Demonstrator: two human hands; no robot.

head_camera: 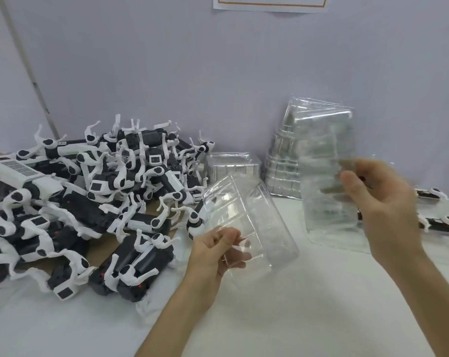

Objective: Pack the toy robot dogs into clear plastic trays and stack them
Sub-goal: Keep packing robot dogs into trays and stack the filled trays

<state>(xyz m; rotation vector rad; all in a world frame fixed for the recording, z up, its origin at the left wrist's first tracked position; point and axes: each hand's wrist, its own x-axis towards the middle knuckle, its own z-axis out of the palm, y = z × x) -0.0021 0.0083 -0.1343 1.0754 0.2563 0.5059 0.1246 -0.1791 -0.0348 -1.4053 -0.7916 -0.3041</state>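
A big heap of black-and-white toy robot dogs [94, 202] covers the left side of the table. My left hand [213, 251] pinches the near edge of one clear plastic tray [246, 217], tilted in the air just right of the heap. My right hand [380, 202] grips a thick nested stack of clear trays [329, 176], held upright above the table. The two held pieces are apart from each other.
More clear trays stand against the back wall: a tall leaning stack [285, 161] and a lower block [231, 163]. A few packed dogs [437, 222] lie at the right edge behind my right wrist. White table surface [295, 305] lies in front; brown cardboard under the heap.
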